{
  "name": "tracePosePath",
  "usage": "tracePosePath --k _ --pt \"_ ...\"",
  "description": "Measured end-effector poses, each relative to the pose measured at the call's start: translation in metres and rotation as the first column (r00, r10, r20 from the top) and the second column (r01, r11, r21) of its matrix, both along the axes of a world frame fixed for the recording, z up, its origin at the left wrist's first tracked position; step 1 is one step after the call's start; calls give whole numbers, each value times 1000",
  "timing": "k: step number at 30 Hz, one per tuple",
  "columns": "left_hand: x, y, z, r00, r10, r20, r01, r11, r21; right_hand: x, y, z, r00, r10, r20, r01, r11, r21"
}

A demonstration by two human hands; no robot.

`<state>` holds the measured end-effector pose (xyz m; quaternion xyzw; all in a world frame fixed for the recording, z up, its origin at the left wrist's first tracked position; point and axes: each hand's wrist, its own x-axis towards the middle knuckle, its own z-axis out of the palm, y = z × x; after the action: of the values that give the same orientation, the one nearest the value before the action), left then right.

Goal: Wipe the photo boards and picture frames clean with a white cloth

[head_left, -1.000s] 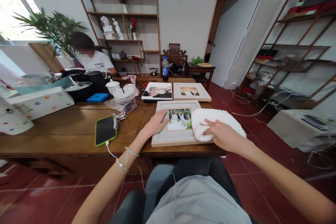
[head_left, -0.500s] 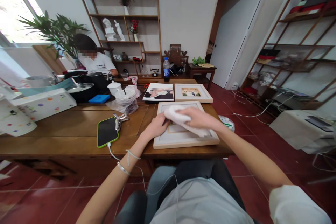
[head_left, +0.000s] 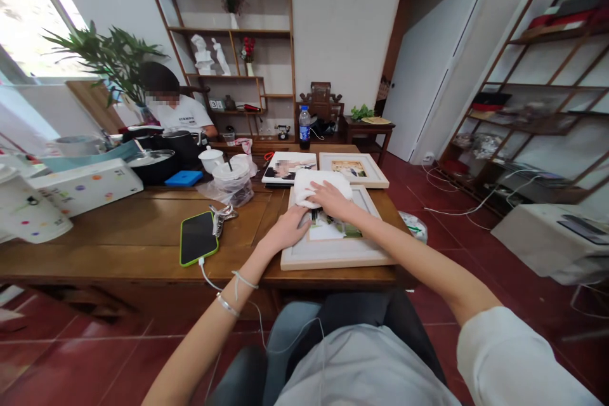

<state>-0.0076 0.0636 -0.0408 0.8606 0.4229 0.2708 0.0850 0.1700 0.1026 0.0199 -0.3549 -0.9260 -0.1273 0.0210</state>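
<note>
On the front right of the table lies a pale wooden picture frame (head_left: 333, 259) with a photo inside a light mount. My left hand (head_left: 288, 228) rests on its left edge, fingers stretched out over the frame and thumb apart. Under my right hand (head_left: 330, 198) is a folded white cloth (head_left: 309, 183), held down with spread fingers at the frame's far left corner. The cloth covers that corner and part of the border. Behind stand a second light frame (head_left: 378, 172) and a white-edged photo panel (head_left: 280, 168), both lying flat.
Left of the frame lie a green-cased phone (head_left: 198, 238) on a white cable and a crumpled silvery thing (head_left: 222, 219). A bagged cup (head_left: 231, 177), a blue box (head_left: 183, 177) and a pot (head_left: 152, 163) stand farther left. A person (head_left: 178, 114) sits across the table.
My right hand has moved the white cloth away and left, from across the frame to its far corner, uncovering the photo. My left hand stays at the left edge.
</note>
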Motion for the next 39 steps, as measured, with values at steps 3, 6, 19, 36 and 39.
tracePosePath --k 3,6,19,36,39 --pt "0 2 -3 1000 -5 11 5 1000 11 15 -2 3 997 -75 -1 75 997 -10" --pt "0 3 -5 1000 6 13 -6 1000 8 40 -6 12 981 -192 37 193 981 -33" --pt "-1 5 -7 1000 -13 8 13 1000 10 91 -59 27 958 -283 50 287 951 -115" --pt "-1 2 -2 1000 2 -2 -2 1000 -10 107 -42 46 981 -147 -125 175 950 258" --pt "-2 3 -3 1000 4 24 -4 1000 -9 98 -41 18 988 -156 4 154 982 109"
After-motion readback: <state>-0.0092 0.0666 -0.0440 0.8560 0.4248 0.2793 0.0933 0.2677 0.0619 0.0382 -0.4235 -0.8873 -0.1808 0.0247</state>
